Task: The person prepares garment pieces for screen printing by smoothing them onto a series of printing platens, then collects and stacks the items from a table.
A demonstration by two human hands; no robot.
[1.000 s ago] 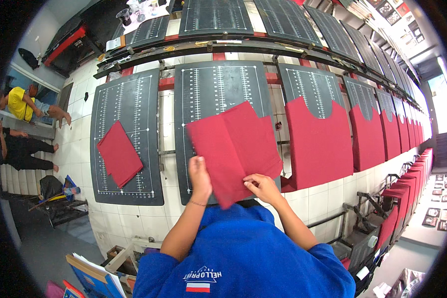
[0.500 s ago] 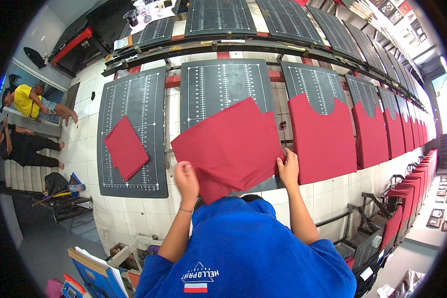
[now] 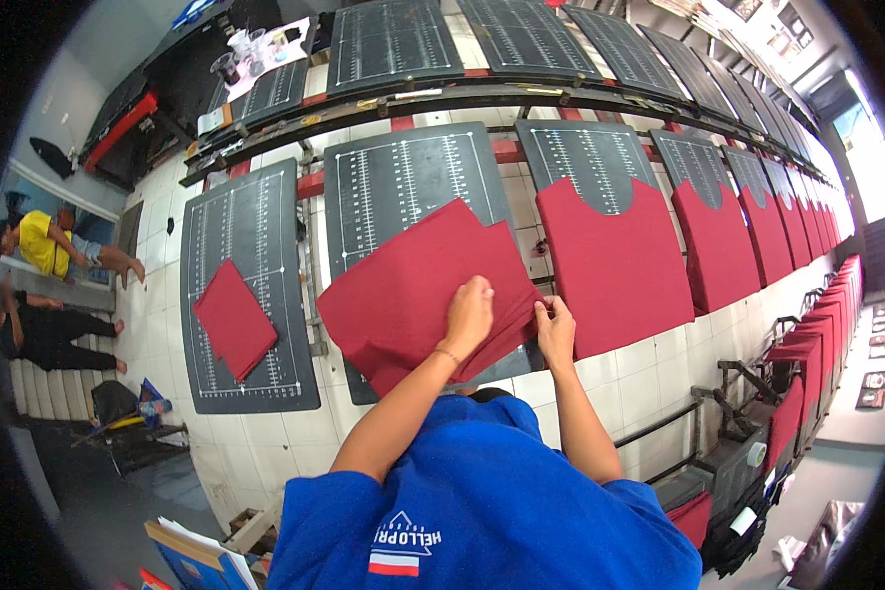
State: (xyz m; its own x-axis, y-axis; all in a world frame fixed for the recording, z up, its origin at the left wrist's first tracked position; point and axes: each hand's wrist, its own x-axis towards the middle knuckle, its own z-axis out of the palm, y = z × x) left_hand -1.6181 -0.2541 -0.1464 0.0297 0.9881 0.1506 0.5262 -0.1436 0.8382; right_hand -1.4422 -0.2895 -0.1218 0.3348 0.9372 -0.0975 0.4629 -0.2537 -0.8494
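Observation:
A large dark-red fabric piece, with several layers showing at its right edge, lies tilted over a grey printing board marked with white scales. My right hand pinches the fabric's right corner between thumb and fingers. Over the right part of the cloth, my left hand is closed with its fingers curled; whether cloth is caught in them is hidden. The fabric's near edge hangs in loose folds toward my body.
A folded red fabric stack rests on the left board. Rightward, a red shirt panel covers part of another board, with several more in a row beyond. A long dark rail runs behind. Two people sit at far left.
My left hand has moved right, from beside the fabric's near-left edge to over its right part. The right hand stays at the right corner, where layers now fan out. The view has shifted slightly.

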